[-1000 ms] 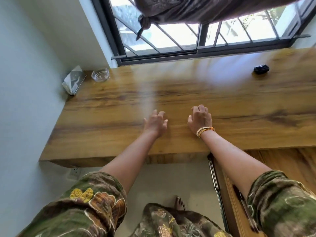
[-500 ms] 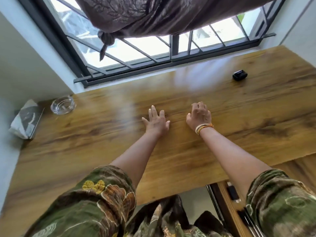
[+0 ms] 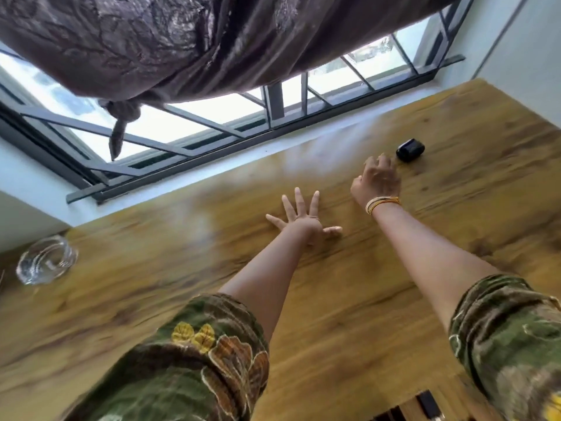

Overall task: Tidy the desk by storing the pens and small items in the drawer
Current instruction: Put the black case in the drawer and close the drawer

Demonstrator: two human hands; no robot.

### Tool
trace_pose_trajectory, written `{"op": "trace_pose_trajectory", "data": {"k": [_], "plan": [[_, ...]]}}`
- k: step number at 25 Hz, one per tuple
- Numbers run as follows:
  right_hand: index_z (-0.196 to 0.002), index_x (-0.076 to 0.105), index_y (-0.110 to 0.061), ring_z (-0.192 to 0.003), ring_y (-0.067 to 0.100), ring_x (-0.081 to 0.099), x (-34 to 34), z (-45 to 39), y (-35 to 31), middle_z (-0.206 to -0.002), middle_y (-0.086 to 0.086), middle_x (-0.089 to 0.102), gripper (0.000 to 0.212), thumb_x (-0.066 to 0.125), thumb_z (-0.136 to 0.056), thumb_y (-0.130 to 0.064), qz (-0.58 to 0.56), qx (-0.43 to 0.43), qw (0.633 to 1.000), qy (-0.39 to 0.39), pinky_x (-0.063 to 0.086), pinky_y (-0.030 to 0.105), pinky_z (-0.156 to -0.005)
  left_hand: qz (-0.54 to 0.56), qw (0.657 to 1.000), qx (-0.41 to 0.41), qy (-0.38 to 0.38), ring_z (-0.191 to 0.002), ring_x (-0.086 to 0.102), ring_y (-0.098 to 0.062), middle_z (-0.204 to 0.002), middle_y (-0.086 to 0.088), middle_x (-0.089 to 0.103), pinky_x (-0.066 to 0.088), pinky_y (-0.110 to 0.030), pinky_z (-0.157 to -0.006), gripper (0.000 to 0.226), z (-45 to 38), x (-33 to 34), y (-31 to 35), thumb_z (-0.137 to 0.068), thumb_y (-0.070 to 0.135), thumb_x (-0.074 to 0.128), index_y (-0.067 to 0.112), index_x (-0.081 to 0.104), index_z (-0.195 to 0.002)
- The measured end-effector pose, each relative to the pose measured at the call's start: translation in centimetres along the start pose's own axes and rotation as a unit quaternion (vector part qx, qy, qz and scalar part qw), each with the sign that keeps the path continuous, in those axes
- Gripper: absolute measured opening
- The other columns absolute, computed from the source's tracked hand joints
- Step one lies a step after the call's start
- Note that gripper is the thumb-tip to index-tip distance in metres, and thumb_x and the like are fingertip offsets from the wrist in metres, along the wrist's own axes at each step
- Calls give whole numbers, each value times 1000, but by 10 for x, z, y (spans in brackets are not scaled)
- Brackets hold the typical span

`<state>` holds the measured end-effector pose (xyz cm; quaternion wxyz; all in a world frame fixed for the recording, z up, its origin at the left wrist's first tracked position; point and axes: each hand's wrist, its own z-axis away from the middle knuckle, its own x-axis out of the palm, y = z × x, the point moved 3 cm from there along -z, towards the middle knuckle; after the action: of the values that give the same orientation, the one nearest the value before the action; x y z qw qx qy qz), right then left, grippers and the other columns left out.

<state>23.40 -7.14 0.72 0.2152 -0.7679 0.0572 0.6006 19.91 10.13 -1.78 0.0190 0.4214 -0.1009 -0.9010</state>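
Down at the bottom right corner, the drawer [image 3: 406, 410] is peeking in, mostly cut off, with a dark thing inside that is too small to tell. A glass dish [image 3: 46, 259] is sitting at the left edge, a bit blurry. The desk [image 3: 349, 314] is smooth brown wood with wavy lines, and light is shining on the part near the window [image 3: 212, 117]. A dark, crinkly curtain [image 3: 182, 41] is hanging over the glass, tied in a knot. The small black case [image 3: 410, 149] is rounded and shiny, and it is lying far back on the desk. The right hand [image 3: 378, 180] is stretching out with loose, curled fingers just beside the case, holding nothing. The left hand [image 3: 303, 218] is lying flat on the wood with fingers spread wide, empty too. Both sleeves are green with flowers.
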Motion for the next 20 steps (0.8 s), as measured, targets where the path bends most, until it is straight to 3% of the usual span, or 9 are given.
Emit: {"op": "trace_pose_trajectory", "data": {"k": [3, 5, 7, 10, 13, 17, 20], "plan": [[-108, 57, 1, -124, 45, 38, 5, -38, 10, -132, 28, 43, 45, 59, -71, -24, 62, 43, 997, 21, 35, 51, -103, -28, 998, -25, -41, -133, -44, -38, -139, -1, -56, -4, -84, -93, 115, -12, -10, 5, -70, 82, 50, 45, -36, -137], [-119, 53, -3, -136, 53, 21, 11, -59, 17, -148, 30, 25, 53, 61, -74, -28, 64, 77, 995, -7, 20, 60, -111, -32, 997, -35, -57, -132, -44, -39, -137, -2, -59, -1, -87, -90, 119, -17, -13, 7, -69, 80, 54, 46, -39, -134], [-126, 48, -8, -138, 57, 10, 17, -74, 26, -154, 29, 12, 56, 61, -77, -33, 43, 107, 993, -39, 16, 64, -112, -34, 996, -41, -71, -130, -46, -40, -134, -2, -61, -1, -87, -88, 123, -20, -13, 8, -65, 81, 57, 45, -41, -132], [-116, 54, -4, -128, 53, 26, 16, -88, 35, -143, 28, 29, 47, 56, -80, -34, 60, 126, 988, -63, 35, 57, -100, -30, 996, -42, -73, -128, -48, -41, -132, -3, -63, -3, -87, -87, 126, -23, -11, 7, -63, 81, 58, 45, -43, -129], [-102, 57, 0, -118, 46, 36, 13, -87, 35, -132, 26, 38, 31, 57, -76, -17, 56, 111, 992, -36, 43, 47, -87, -33, 996, -35, -70, -128, -48, -42, -131, -3, -63, -4, -87, -87, 126, -23, -10, 8, -63, 81, 57, 45, -44, -128], [-117, 50, -4, -115, 48, 39, 11, -76, 32, -131, 30, 37, 36, 57, -82, -12, 65, 115, 989, -64, 44, 45, -90, -26, 997, -35, -69, -127, -48, -42, -131, -3, -63, -5, -88, -86, 126, -22, -11, 7, -64, 81, 57, 45, -44, -129], [-123, 47, -5, -110, 48, 46, 5, -51, 23, -124, 31, 44, 38, 53, -86, -1, 88, 65, 992, -59, 48, 47, -85, -34, 997, -30, -64, -128, -48, -42, -133, -3, -62, -6, -87, -87, 125, -21, -10, 7, -63, 81, 57, 45, -43, -130]]}}
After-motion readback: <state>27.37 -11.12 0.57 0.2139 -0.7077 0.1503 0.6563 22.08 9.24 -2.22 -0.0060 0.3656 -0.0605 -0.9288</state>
